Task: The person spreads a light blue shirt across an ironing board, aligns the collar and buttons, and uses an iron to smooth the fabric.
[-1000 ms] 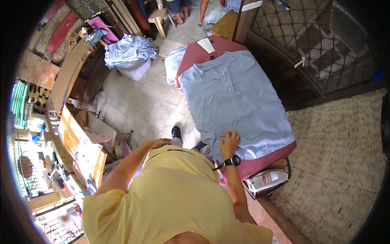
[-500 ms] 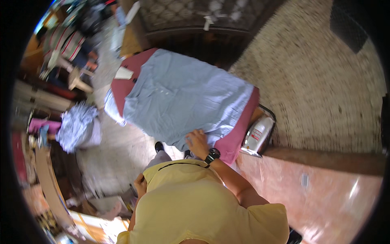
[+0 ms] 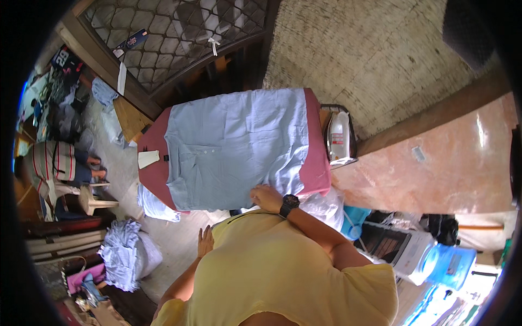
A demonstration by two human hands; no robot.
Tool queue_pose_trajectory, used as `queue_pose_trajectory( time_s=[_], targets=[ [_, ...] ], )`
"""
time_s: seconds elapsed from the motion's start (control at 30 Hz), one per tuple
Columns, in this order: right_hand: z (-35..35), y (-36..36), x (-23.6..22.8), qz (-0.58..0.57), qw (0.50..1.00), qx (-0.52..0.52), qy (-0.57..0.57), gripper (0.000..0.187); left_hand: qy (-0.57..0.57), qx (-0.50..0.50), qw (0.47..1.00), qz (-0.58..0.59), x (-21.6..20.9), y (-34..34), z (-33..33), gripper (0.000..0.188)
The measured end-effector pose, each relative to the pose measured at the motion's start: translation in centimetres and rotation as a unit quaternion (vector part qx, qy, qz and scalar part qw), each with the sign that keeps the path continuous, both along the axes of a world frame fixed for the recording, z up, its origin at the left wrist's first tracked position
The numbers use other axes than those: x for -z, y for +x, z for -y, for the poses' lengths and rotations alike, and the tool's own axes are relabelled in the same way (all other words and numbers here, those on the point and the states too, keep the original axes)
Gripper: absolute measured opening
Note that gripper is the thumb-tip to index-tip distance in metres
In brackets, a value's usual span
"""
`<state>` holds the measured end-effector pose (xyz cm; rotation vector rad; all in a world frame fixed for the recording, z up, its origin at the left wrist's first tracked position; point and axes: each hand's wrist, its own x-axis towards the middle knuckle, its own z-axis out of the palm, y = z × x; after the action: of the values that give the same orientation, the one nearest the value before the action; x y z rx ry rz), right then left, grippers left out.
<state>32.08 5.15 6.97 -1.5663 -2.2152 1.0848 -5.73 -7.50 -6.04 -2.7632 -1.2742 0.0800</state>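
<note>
A light blue-grey shirt (image 3: 234, 141) with a buttoned placket lies spread on a maroon-covered ironing board (image 3: 316, 157), its neckline toward the left end. My right hand (image 3: 265, 198), with a black watch on the wrist, is at the near edge of the shirt. Its fingers are curled in and look closed on the cloth. My left hand (image 3: 205, 242) hangs beside my body, short of the board, open with fingers apart and holding nothing. A white tag (image 3: 148, 158) rests on the board near the neckline. At the right end a white iron (image 3: 340, 136) sits in a wire rest.
A bundle of blue clothes (image 3: 122, 252) stands at the left. Beyond it a person in a striped top (image 3: 57, 161) is near a plastic stool (image 3: 92, 200). A lattice gate (image 3: 179, 43) borders the far side. A blue water jug (image 3: 448, 266) is at the lower right.
My view has turned, so the board now lies more level. My right fingers went from spread on the shirt to curled at its edge. My left hand has come away from my waist.
</note>
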Motion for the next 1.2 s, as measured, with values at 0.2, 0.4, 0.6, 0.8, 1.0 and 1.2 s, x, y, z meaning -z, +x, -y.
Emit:
queue_pose_trajectory(
  time_s=[0.2,0.4,0.6,0.8,1.0,1.2],
  targets=[
    [0.9,-1.7,0.9,0.065,0.984,0.158,0.039,0.012,-0.242,0.043,0.969,0.019,-3.6,-1.4,-4.3,0.045],
    [2.6,2.6,2.8,0.216,0.839,0.473,0.161,0.038,-0.170,0.035,0.985,-0.020,-4.4,-1.5,-4.0,0.054],
    [4.1,7.6,5.9,0.181,0.869,0.456,0.067,0.046,-0.354,0.036,0.932,0.074,-5.8,1.4,-6.9,0.040],
    [5.3,13.8,8.2,0.132,0.891,0.435,-0.006,0.035,-0.465,-0.206,0.858,0.077,-2.4,1.4,-5.2,0.041],
    [2.6,14.4,6.3,0.238,0.861,0.434,0.121,0.047,-0.290,-0.035,0.929,0.228,-4.0,2.7,-5.0,0.036],
    [-5.6,3.1,1.0,-0.031,0.927,0.291,0.236,0.024,-0.409,0.043,0.864,0.291,-5.5,5.4,-8.8,0.035]
  ],
)
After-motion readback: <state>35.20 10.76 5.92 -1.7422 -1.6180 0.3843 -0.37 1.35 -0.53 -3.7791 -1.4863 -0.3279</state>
